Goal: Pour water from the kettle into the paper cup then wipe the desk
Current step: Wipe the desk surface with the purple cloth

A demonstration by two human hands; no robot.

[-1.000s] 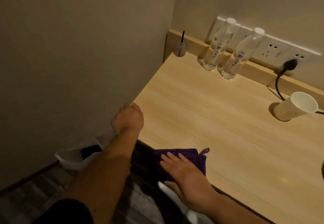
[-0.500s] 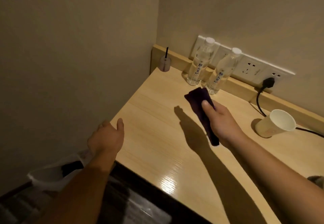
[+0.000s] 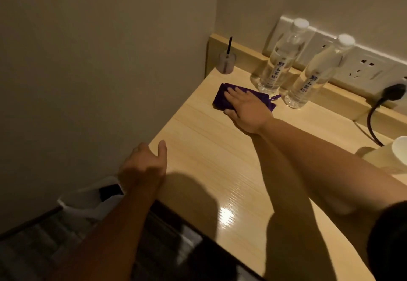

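Head view: our right hand (image 3: 244,106) presses flat, fingers spread, on the cloth (image 3: 222,99), its long axis running left-right across the bench (image 3: 220,159); left hand (image 3: 143,166) hangs released.

Purple cloth (image 3: 222,98) lies flat on the light wooden desk (image 3: 220,159), far corner, just beside two water bottles (image 3: 277,65). White paper cup (image 3: 396,155) upright, well right of bottles.
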